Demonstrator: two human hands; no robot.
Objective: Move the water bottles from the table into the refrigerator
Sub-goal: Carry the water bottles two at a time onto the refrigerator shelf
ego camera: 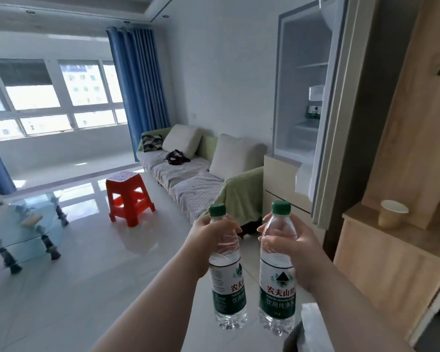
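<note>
I hold two bottles upright in midair, close together. Left hand (211,237) wraps left bottle (226,288), right hand (299,246) wraps right bottle (277,293). Refrigerator (297,138) stands open at 1 o'clock, well apart.

Risks as I judge them:
- bottles knock together
- right arm clips cup (393,217) near counter (391,252) edge at 3 o'clock

Floor (107,262) toward 12 open; sofa (188,184) corner near path.

Dark object (291,339) (bottom edge), mostly out of frame

So all we really get here is two bare forearms (160,285), left grip (215,231) and right grip (299,246) bare too, nails (261,228) looking longish.
</note>
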